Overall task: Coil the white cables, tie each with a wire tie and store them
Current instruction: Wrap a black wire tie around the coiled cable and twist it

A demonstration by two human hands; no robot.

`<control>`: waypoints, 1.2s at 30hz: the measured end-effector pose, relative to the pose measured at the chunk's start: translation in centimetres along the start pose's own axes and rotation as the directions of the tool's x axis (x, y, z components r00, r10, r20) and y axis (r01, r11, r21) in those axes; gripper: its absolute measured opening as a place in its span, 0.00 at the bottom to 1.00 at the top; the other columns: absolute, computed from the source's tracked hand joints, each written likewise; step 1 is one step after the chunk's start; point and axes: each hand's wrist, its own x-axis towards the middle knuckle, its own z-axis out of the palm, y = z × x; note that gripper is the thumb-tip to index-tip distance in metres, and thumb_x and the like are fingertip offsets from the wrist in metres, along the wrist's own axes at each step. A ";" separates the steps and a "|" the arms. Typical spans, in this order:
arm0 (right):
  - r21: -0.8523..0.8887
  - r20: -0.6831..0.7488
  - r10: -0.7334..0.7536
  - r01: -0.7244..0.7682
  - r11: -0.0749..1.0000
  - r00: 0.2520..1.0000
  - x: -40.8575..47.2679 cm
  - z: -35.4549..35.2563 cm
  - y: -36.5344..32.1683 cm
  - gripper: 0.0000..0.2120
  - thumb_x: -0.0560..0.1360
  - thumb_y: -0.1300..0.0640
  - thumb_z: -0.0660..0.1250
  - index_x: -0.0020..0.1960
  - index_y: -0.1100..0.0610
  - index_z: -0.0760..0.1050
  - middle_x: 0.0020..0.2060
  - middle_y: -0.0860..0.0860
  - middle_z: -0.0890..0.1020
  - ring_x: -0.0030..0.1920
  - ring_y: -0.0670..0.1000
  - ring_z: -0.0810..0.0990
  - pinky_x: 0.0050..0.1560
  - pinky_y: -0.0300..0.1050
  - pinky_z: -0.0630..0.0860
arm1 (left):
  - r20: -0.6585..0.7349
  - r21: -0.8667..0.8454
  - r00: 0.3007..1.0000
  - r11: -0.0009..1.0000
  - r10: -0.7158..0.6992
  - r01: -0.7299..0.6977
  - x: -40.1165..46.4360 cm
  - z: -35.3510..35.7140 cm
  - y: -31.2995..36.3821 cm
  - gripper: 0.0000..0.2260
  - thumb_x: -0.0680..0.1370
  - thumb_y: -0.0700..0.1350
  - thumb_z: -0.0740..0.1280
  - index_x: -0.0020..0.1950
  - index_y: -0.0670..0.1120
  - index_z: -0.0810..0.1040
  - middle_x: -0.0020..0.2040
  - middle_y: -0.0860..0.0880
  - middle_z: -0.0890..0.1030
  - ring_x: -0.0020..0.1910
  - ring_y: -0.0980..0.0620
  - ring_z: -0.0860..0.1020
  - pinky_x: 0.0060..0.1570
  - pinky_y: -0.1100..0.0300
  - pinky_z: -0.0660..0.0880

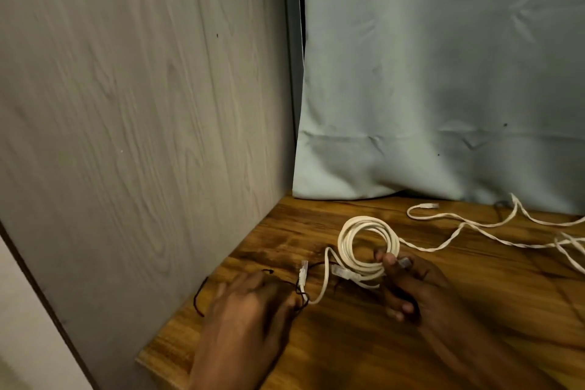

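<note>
A coiled white cable (351, 231) stands upright on the wooden table (443, 288); my right hand (411, 282) grips its lower right side between thumb and fingers. Its loose end with a clear plug (303, 272) trails left across the table. Thin dark wire ties (198, 298) lie on the table at the left, and my left hand (250, 304) reaches over them, fingers down on the wood, blurred. I cannot tell whether it holds a tie. A second white cable (459, 222) lies uncoiled at the back right, its plug (429, 206) near the cloth.
A pale wood-grain panel (142, 104) walls off the left side. A light grey-green cloth (443, 73) hangs behind the table down to its back edge. The table's front left corner (142, 361) shows near my left wrist.
</note>
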 end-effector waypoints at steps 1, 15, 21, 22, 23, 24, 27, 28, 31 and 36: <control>0.002 0.001 -0.003 0.003 1.000 1.000 0.0 0.0 0.0 0.19 0.76 0.51 0.70 0.59 0.66 0.78 0.29 0.47 0.77 0.25 0.46 0.62 0.27 0.42 0.66 | 0.038 -0.041 0.999 0.999 0.017 -0.015 0.2 0.3 0.5 0.17 0.78 0.65 0.56 0.61 0.64 0.76 0.54 0.64 0.74 0.57 0.62 0.71 0.57 0.58 0.65; 0.023 -0.014 -0.025 0.026 0.999 1.000 0.4 -0.4 0.1 0.14 0.74 0.54 0.68 0.54 0.63 0.80 0.32 0.54 0.75 0.24 0.46 0.63 0.24 0.41 0.68 | -0.009 0.049 0.999 0.997 -0.051 0.052 1.9 -1.3 -1.7 0.10 0.77 0.59 0.65 0.57 0.69 0.79 0.51 0.64 0.78 0.52 0.57 0.74 0.53 0.58 0.72; 0.011 0.006 -0.030 0.030 0.999 1.000 0.3 -0.5 0.0 0.16 0.75 0.55 0.67 0.57 0.65 0.79 0.31 0.50 0.79 0.24 0.46 0.62 0.25 0.41 0.67 | 0.140 -0.043 0.990 0.999 0.026 -0.020 3.1 -4.5 -3.9 0.19 0.70 0.64 0.54 0.56 0.68 0.78 0.42 0.64 0.77 0.45 0.59 0.77 0.42 0.60 0.75; 0.008 0.007 -0.030 0.030 1.000 1.000 0.3 -0.5 0.0 0.16 0.75 0.54 0.67 0.57 0.65 0.79 0.31 0.49 0.79 0.24 0.45 0.62 0.25 0.41 0.66 | 0.141 -0.057 0.990 0.998 0.006 0.002 3.5 -4.6 -4.2 0.22 0.69 0.65 0.52 0.54 0.64 0.80 0.43 0.62 0.79 0.45 0.59 0.78 0.43 0.59 0.77; 0.005 0.006 -0.027 0.027 1.000 1.000 0.3 -0.4 0.1 0.16 0.75 0.54 0.67 0.57 0.64 0.79 0.31 0.49 0.79 0.24 0.45 0.62 0.25 0.41 0.67 | 0.142 -0.069 0.990 0.997 -0.012 0.022 3.9 -4.7 -4.5 0.21 0.71 0.64 0.54 0.52 0.62 0.82 0.45 0.60 0.81 0.46 0.59 0.79 0.45 0.57 0.77; 0.003 0.003 -0.024 0.024 1.000 1.000 0.4 -0.4 0.1 0.16 0.75 0.54 0.67 0.57 0.63 0.80 0.31 0.49 0.79 0.24 0.45 0.62 0.25 0.41 0.67 | 0.140 -0.090 0.990 0.995 -0.025 0.038 4.2 -4.6 -4.8 0.16 0.74 0.62 0.59 0.52 0.60 0.83 0.45 0.59 0.83 0.46 0.59 0.80 0.46 0.57 0.78; 0.006 -0.004 -0.013 0.013 1.000 1.000 0.3 -0.4 0.1 0.15 0.75 0.54 0.67 0.57 0.62 0.80 0.33 0.49 0.80 0.24 0.45 0.63 0.25 0.41 0.67 | 0.124 -0.193 0.991 0.979 -0.044 0.068 4.5 -3.8 -5.8 0.05 0.78 0.52 0.70 0.49 0.59 0.85 0.43 0.62 0.85 0.44 0.64 0.81 0.46 0.59 0.79; 0.007 -0.001 -0.012 0.012 1.000 1.000 0.3 -0.4 0.1 0.16 0.75 0.54 0.67 0.57 0.62 0.80 0.33 0.49 0.80 0.24 0.45 0.63 0.25 0.41 0.67 | 0.105 -0.234 0.993 0.969 -0.063 0.086 4.5 -3.3 -6.1 0.05 0.78 0.50 0.70 0.46 0.58 0.86 0.41 0.63 0.85 0.42 0.65 0.81 0.44 0.59 0.79; 0.018 -0.008 -0.017 0.017 1.000 1.000 0.4 -0.5 0.1 0.16 0.74 0.52 0.70 0.56 0.62 0.81 0.33 0.50 0.80 0.24 0.45 0.63 0.25 0.41 0.67 | 0.103 -0.462 0.974 0.857 -0.203 0.227 4.1 -2.3 -6.7 0.11 0.79 0.46 0.69 0.38 0.52 0.86 0.36 0.56 0.86 0.39 0.56 0.84 0.42 0.55 0.79; -0.014 -0.019 -0.002 0.002 1.000 1.000 0.4 -0.7 0.2 0.21 0.73 0.47 0.73 0.58 0.62 0.81 0.35 0.53 0.80 0.25 0.46 0.64 0.26 0.42 0.67 | 0.107 -0.425 0.951 0.852 -0.289 0.306 3.9 -1.2 -7.7 0.10 0.79 0.46 0.70 0.38 0.51 0.86 0.35 0.50 0.86 0.38 0.47 0.85 0.41 0.54 0.80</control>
